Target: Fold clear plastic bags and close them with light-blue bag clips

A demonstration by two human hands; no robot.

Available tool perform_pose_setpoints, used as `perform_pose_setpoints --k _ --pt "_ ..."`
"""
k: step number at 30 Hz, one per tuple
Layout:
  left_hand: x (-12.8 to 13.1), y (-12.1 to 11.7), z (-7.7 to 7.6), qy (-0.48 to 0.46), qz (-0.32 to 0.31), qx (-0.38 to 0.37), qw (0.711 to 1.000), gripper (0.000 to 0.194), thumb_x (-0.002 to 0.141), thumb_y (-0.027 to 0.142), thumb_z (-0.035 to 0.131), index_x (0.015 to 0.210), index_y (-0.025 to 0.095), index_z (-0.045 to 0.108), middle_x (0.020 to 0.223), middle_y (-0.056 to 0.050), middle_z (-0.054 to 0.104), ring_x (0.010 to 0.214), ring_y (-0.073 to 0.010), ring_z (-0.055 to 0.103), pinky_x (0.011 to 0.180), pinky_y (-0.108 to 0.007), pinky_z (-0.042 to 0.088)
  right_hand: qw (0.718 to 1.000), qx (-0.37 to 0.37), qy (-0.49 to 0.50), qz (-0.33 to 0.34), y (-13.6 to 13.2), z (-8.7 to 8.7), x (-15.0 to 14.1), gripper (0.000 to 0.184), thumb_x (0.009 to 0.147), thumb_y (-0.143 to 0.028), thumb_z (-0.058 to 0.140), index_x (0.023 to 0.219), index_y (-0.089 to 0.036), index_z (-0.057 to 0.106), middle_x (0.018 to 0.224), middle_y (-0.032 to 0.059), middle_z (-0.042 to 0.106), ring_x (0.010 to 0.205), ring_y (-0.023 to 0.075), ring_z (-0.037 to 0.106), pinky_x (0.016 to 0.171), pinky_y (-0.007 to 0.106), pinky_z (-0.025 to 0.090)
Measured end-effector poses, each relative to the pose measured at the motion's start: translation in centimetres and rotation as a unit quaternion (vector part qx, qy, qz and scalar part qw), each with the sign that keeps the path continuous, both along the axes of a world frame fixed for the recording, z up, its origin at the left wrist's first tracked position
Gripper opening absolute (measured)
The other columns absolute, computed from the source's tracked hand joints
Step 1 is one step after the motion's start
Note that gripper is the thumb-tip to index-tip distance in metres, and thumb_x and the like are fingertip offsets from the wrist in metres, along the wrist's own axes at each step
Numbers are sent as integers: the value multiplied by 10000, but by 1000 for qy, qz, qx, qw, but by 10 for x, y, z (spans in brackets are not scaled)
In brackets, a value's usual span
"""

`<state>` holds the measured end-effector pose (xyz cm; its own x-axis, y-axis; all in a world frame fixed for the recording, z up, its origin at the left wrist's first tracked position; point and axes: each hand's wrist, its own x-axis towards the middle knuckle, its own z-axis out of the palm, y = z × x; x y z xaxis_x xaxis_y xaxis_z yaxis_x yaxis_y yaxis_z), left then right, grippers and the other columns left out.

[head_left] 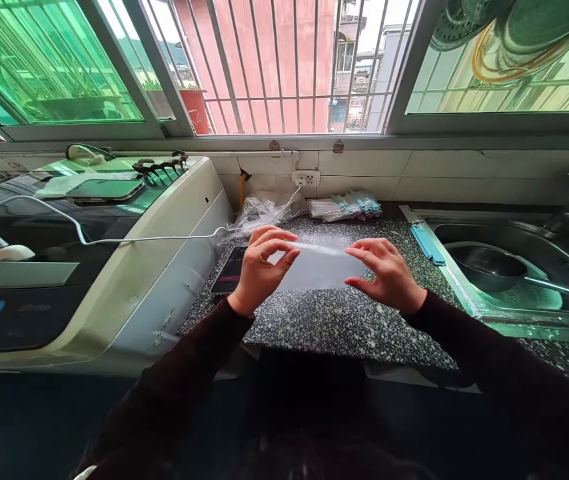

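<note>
Presently, the left hand pinches the left edge of a clear plastic bag between thumb and curled fingers, the fingers closed on the film. The right hand holds the bag's opposite edge, fingers extended along the top and thumb below, also closed on it. Bag spans the gap between the two hands, held roughly flat and just above the speckled countertop; contact with the stone cannot be determined. Under the left hand, partly covered, lies a dark phone on the counter. Behind the hands, near the wall, sits a crumpled heap of clear plastic, and beside it a stack of packets with teal strips. A white cable runs from the wall socket across to the washing machine on the left, whose lid carries another phone. To the right, two blue strips lie at the edge of the steel sink, which contains a dark bowl. Both dark sleeves reach to the wrists.
</note>
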<state>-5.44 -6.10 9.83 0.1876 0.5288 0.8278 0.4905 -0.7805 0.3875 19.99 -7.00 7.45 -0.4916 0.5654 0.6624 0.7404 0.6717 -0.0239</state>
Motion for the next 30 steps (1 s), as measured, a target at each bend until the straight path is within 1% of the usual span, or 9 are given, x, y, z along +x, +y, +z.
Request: perform_pose_setpoints --k 4,7,11,13,18,20,22,27,30 --pt "4 3 -3 -23 -41 -2 999 127 784 252 634 689 174 603 758 -4 654 793 -140 566 804 -368 472 1000 0 -10 11 7 -8 -10 433 798 -457 573 1133 -181 578 946 80 647 871 226 524 800 384 424" --pt "6 5 -8 -38 -81 -14 996 106 781 233 636 704 169 600 726 -10 642 753 -133 575 717 -315 490 999 -15 3 33 12 -10 -11 437 768 -457 613 1094 -167 594 958 90 645 877 224 523 787 369 421" --pt "9 7 -13 -54 -87 -38 994 70 787 223 624 761 160 605 727 -20 646 701 -122 593 666 -290 498 996 -37 -13 76 16 -9 -9 163 834 -311 556 778 -180 636 757 36 652 737 166 528 698 307 398" --pt "9 6 -12 -41 -95 -29 994 59 781 213 630 790 159 609 764 -32 660 730 -126 604 684 -294 504 998 -5 -8 68 15 -5 -6 184 853 -236 520 708 -181 620 682 18 638 678 145 510 670 290 380" --pt "-2 -2 -14 42 -95 72 992 36 778 156 625 776 190 614 841 -24 697 824 -142 601 782 -345 497 985 169 -13 3 -3 7 7 105 815 -166 550 828 -222 638 736 5 643 736 151 496 717 301 357" --pt "-7 -10 -25 61 -76 99 990 62 767 147 635 783 203 612 888 -26 705 875 -154 592 789 -348 500 976 214 -43 -4 -15 3 13 164 803 -140 554 890 -253 635 760 -5 638 768 149 498 749 304 353" --pt "-11 -18 -45 82 -72 100 989 79 767 122 628 782 194 600 955 -47 705 913 -162 594 793 -345 507 973 217 -79 2 -27 -10 20 221 801 -112 542 936 -263 631 769 -3 631 781 149 502 769 309 356" --pt "-8 -43 -107 147 -65 55 985 61 806 137 571 767 180 590 962 -58 713 913 -173 630 761 -325 519 980 112 -164 25 -45 -62 39 226 823 -71 479 916 -197 642 786 45 635 793 169 504 761 315 378" --pt "-1 -58 -133 197 -70 43 977 66 821 147 541 790 170 594 963 -51 717 922 -182 645 808 -348 507 977 43 -209 1 -47 -83 48 214 842 -93 458 868 -183 650 775 60 629 769 179 496 712 310 377"
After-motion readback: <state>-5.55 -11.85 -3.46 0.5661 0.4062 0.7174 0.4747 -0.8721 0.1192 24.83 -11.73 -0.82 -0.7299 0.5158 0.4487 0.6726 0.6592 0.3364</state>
